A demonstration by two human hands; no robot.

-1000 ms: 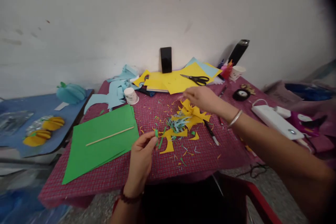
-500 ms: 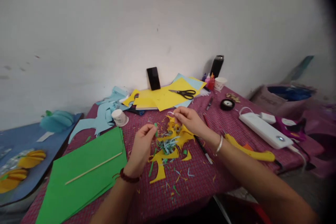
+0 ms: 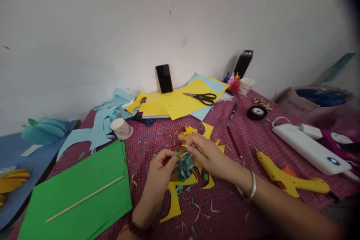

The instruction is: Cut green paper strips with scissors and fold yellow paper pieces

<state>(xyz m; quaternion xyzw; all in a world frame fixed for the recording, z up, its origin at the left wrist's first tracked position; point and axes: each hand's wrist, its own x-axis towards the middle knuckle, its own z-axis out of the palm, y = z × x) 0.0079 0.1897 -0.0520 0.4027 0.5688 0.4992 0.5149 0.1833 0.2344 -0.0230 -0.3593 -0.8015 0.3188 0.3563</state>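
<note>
My left hand [image 3: 159,168] pinches a small green paper strip [image 3: 176,154] just above a heap of thin blue and green paper shreds [image 3: 184,167]. My right hand [image 3: 206,154] reaches in from the right, fingers curled and pinched together close to the left fingertips; what they hold is too small to name. Under both hands lie yellow paper offcuts [image 3: 174,198] on the red checked tablecloth [image 3: 236,195]. A silver bangle sits on my right wrist.
Green sheets [image 3: 84,183] with a thin wooden stick [image 3: 84,198] lie at left. A yellow glue gun [image 3: 287,178], white power strip [image 3: 305,148], tape roll [image 3: 256,112], scissors [image 3: 203,97] on yellow sheets, a paper cup [image 3: 121,128], phone [image 3: 164,78] and dark bottle [image 3: 243,63] surround them.
Both hands have come down and together over the shred heap. The view has shifted, bringing the glue gun fully into sight.
</note>
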